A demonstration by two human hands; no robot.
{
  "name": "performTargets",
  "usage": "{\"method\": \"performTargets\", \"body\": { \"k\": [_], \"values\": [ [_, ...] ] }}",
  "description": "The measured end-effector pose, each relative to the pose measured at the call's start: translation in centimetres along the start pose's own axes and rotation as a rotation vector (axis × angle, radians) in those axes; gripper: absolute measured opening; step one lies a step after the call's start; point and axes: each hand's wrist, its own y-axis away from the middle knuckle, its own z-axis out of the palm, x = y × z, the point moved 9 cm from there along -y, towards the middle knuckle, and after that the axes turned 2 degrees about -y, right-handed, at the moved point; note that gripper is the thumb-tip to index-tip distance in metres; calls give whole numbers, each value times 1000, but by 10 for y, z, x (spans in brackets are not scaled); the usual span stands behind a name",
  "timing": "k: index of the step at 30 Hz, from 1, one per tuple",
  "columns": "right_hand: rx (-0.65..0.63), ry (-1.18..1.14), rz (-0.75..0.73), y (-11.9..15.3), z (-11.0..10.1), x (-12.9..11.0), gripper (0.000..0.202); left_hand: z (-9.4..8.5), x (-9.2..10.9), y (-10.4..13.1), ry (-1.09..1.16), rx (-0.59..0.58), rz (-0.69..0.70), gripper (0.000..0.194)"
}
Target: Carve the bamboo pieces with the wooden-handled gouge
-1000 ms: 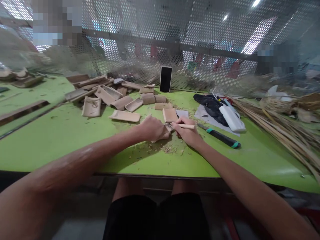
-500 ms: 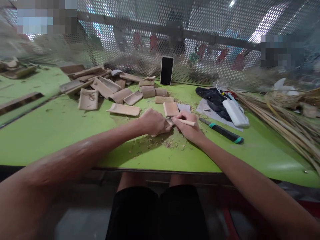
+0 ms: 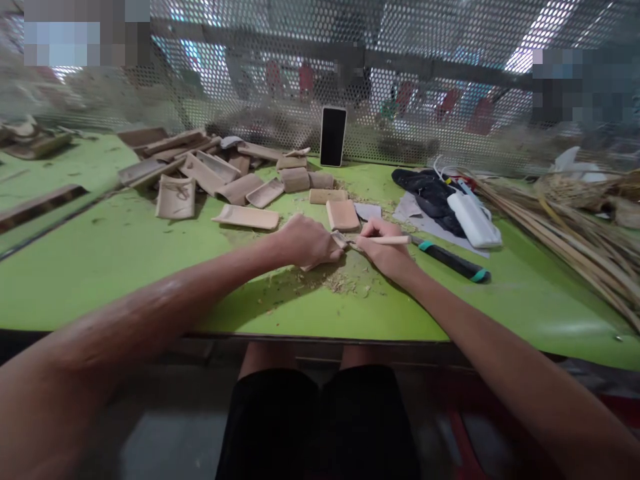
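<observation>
My left hand [image 3: 311, 241] is closed around a small bamboo piece [image 3: 340, 238] and presses it down near the middle of the green table; the fingers cover most of it. Opposite it, my right hand [image 3: 389, 251] grips a carving knife [image 3: 395, 241] with a pale wooden handle. Its thin metal tip points left at the bamboo, close to its right end; whether it touches I cannot tell. Wood shavings [image 3: 345, 281] lie scattered just below both hands. Behind them rests a square bamboo piece [image 3: 343, 215].
Cut bamboo pieces [image 3: 203, 175] are heaped at the back left. A phone [image 3: 333, 137] leans on the perforated metal screen. To the right lie a black-and-teal handled tool [image 3: 454, 261], a black cloth [image 3: 430, 200], a white power bank-like box [image 3: 475, 220] and long dry strips [image 3: 565, 240].
My right hand has drawn slightly right with the carving knife, whose handle now lies more level. The left hand keeps its hold on the bamboo piece. The view has shifted slightly.
</observation>
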Motion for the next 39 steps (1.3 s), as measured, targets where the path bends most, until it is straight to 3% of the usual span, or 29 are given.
{"method": "performTargets", "body": {
  "k": [6,20,27,31,39],
  "values": [
    [-5,-101,64,-4,8,4,10,0,-1,1,7,25,10,66],
    [-68,-28,67,-2,16,4,23,-2,2,1,26,53,27,65],
    [-20,114,-92,-7,14,-11,18,-2,-2,3,-21,48,-29,69],
    [-23,114,-82,-4,13,-9,19,-3,-1,2,-38,27,-37,74],
    [-38,113,-46,5,3,-8,23,-6,1,1,-8,62,-14,63]
  ]
}}
